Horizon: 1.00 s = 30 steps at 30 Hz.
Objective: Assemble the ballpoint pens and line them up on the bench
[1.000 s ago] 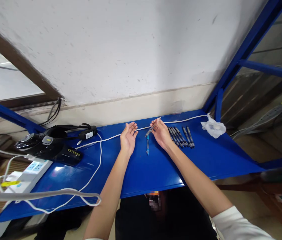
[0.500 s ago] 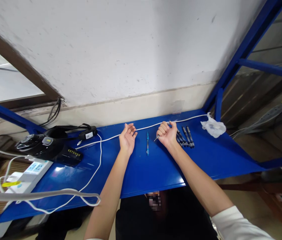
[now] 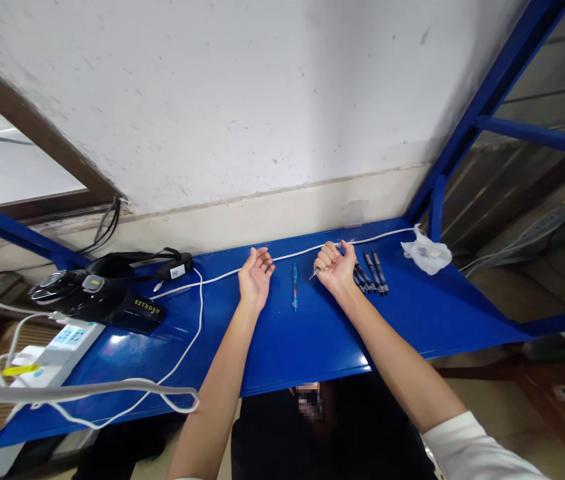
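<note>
My right hand (image 3: 334,267) is wrapped round a pen (image 3: 314,274); its tip pokes out to the left of my fist and the thumb rests at the other end. Palm up with loosely curled fingers, my left hand (image 3: 257,277) holds nothing, near the white cable (image 3: 295,254). Between the two hands a light blue pen (image 3: 295,287) lies on the blue table (image 3: 307,353). Several dark pens (image 3: 375,272) lie side by side just right of my right hand, which hides part of them.
A crumpled white plastic bag (image 3: 428,251) sits at the right. On the left are a black bottle (image 3: 107,300), a black strap device (image 3: 175,267), a white power strip (image 3: 62,350) and looping white cables. A wall (image 3: 262,133) stands behind, with blue frame posts (image 3: 437,207) at the sides.
Both hands keep the same pose, the right one still wrapped round the pen. The whole view has shifted very slightly.
</note>
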### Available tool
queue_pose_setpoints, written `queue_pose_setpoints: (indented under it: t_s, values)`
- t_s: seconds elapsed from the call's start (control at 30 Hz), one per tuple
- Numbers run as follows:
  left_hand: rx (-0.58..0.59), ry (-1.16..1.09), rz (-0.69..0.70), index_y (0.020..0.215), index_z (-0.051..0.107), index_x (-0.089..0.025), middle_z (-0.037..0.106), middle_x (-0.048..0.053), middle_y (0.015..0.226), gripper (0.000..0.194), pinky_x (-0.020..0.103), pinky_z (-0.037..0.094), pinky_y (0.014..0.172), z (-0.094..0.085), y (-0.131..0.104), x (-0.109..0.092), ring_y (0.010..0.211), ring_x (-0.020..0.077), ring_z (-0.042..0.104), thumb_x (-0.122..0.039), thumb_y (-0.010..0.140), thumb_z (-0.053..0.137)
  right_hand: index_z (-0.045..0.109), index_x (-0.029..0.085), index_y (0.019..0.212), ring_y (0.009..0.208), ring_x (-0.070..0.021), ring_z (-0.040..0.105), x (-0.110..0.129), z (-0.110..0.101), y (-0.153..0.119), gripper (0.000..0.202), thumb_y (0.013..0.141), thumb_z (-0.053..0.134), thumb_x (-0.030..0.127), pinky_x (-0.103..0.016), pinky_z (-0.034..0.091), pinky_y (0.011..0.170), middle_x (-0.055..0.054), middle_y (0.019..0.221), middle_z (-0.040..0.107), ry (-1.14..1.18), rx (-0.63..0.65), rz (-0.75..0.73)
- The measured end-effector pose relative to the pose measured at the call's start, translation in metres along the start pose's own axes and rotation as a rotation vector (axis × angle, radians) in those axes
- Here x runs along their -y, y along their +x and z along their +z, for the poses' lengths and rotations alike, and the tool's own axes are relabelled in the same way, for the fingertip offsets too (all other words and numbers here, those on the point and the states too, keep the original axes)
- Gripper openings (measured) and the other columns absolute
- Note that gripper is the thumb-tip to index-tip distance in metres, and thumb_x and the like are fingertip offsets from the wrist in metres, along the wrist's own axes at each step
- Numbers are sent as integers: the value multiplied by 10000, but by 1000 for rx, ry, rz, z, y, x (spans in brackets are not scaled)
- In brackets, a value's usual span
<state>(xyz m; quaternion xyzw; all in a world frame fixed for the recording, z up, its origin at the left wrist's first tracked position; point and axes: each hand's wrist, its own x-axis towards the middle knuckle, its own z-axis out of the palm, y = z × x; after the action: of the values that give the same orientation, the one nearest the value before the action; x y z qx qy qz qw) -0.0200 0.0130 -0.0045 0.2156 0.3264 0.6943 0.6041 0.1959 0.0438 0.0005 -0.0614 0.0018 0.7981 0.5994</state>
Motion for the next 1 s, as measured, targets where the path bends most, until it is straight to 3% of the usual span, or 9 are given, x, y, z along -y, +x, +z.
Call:
queue_pose_setpoints:
  t_s: [0.33,0.53,0.63,0.73,0.8,0.9,1.0]
  values:
    - [14,92,23,980,801,-183,675,49,921,335,273,500,763,-1,1,3,824,143,626,-507,898,793,72,274,772,444,-104,73,0,-2,1,453,977,453,405,-276,106,387,105,571,100,1,8,5]
    - [23,687,250,945,770,-200,733,56,878,330,297,477,744,1,-2,18,795,175,647,-526,898,796,91,275,745,438,-101,66,1,-3,1,505,980,500,455,-272,109,379,108,538,125,-41,34,14]
    - [142,1005,389,1009,757,-229,740,46,881,301,336,491,796,2,-6,25,810,200,655,-518,926,769,93,275,724,429,-101,103,0,-2,1,580,988,563,489,-268,176,377,107,517,155,-77,74,24]
    - [269,1224,459,1113,756,-273,714,28,881,363,373,475,882,0,-10,29,870,233,634,-476,836,874,116,264,677,415,-107,150,-3,3,1,589,987,610,342,-258,284,405,104,490,156,-159,90,9]
    - [321,1219,445,1124,764,-288,699,29,886,456,389,451,931,-2,-12,30,904,257,616,-426,735,960,194,254,648,444,-116,298,-6,9,1,521,972,602,270,-253,413,489,83,505,271,-223,102,-29]
    - [359,1096,396,1084,783,-294,677,30,860,439,386,429,940,-4,-12,30,877,265,586,-338,696,983,457,243,711,635,-153,543,-8,16,-3,318,974,601,349,-297,544,663,26,668,522,-354,91,-68]
    - [411,1130,423,1122,774,-308,660,16,811,347,384,432,913,-6,-11,29,813,252,568,-245,796,875,650,238,906,574,-150,485,-1,17,-14,268,1004,604,482,-275,507,598,54,617,453,-525,83,-103]
